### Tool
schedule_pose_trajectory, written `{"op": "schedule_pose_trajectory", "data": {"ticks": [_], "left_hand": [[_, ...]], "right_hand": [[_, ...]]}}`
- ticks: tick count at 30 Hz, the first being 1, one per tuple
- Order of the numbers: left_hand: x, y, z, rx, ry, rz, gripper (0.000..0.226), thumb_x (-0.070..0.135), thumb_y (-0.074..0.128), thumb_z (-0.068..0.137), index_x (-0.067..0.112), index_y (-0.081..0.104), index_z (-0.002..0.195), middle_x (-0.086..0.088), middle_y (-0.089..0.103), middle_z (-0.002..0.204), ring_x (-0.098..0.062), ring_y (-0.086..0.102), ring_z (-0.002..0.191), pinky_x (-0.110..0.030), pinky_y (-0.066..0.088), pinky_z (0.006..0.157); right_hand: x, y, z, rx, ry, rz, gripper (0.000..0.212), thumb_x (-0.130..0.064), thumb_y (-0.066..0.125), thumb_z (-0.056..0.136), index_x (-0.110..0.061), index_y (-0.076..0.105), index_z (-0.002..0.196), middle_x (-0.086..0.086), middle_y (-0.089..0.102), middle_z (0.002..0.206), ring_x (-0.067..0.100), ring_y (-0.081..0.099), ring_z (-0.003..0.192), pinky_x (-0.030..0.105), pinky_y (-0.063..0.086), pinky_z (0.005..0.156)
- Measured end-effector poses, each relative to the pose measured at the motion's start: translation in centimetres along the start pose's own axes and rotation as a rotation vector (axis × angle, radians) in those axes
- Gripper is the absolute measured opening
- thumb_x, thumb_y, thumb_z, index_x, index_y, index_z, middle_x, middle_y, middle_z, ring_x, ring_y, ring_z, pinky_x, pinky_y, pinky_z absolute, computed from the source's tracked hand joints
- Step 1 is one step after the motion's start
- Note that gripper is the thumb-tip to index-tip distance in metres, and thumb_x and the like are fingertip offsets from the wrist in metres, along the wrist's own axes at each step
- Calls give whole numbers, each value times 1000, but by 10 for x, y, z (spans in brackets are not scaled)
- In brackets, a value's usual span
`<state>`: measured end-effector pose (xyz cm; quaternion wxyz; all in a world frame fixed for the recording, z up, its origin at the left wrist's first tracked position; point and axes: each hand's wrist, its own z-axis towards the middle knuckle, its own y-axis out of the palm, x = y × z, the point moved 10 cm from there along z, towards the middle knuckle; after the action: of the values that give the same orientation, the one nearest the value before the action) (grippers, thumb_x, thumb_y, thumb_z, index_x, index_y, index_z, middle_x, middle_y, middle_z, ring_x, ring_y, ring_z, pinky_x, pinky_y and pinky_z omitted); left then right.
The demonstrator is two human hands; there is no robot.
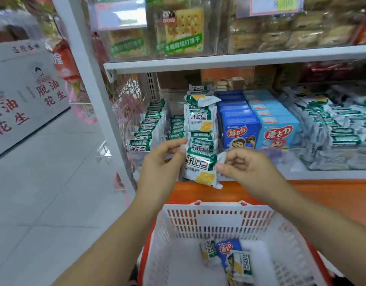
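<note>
White plastic lattice shopping basket (pixel 219 219) with a red rim sat nearest, holding small green-and-white snack packets (pixel 239 267) and a blue one (pixel 227 249). Just above the basket's far rim, the left hand (pixel 161 159) and right hand (pixel 246 164) each pinched a side seam of a green-and-white foil cracker packet (pixel 200 168) with curled fingers. To do this well, the pinch belonged on the crimped seams rather than the brittle middle, drawing the packet clear of the leaning stack of matching packets (pixel 200 122) beyond the basket without toppling it onto the blue cardboard boxes (pixel 240 133) beside it, then lowering it in, not dropping it.
</note>
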<state>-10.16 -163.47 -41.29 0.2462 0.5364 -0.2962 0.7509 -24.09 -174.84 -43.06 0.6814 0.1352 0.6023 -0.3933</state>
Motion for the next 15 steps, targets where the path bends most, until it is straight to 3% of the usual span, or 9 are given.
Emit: {"op": "schedule_pose_trajectory", "data": {"ticks": [2,4,7,9,12,15], "left_hand": [[-26,14,-11,-47,-162,-212,11,32,69,83,34,74,94,6,73,100,-7,65,100,-35,49,95],[-43,29,-22,-114,-282,-303,29,40,73,74,28,74,100,1,72,108,-19,64,110,-45,48,99],[-58,47,-33,-211,-368,-282,18,27,62,88,13,71,94,-13,69,110,-31,63,109,-38,55,89],[-65,51,-33,-226,-386,-251,22,21,57,93,13,71,78,-18,67,110,-34,63,107,-44,54,92],[-72,55,-31,-249,-399,-211,27,20,55,95,11,70,75,-23,63,112,-37,64,104,-47,53,92],[-76,60,-29,-266,-436,-241,24,17,53,96,2,67,85,-20,64,115,-32,65,102,-35,57,84]], "right_hand": [[7,-8,-14,29,47,42,21,-12,70,80,-18,56,66,-4,65,63,6,61,62,19,50,65],[12,-17,-23,54,90,52,21,-15,68,83,-14,55,67,-1,66,63,6,61,59,18,48,63],[21,-25,-30,72,143,75,22,-15,61,89,-11,52,69,-4,61,53,1,56,50,11,43,54],[26,-26,-33,75,184,87,22,-16,56,93,-9,51,73,-6,56,48,-1,49,44,10,39,49],[38,-26,-35,55,254,32,25,-27,53,95,-4,53,86,9,66,64,11,51,53,22,39,58],[54,-23,-35,42,343,97,24,-30,54,94,-9,56,85,11,65,68,15,52,58,36,41,66]]}}
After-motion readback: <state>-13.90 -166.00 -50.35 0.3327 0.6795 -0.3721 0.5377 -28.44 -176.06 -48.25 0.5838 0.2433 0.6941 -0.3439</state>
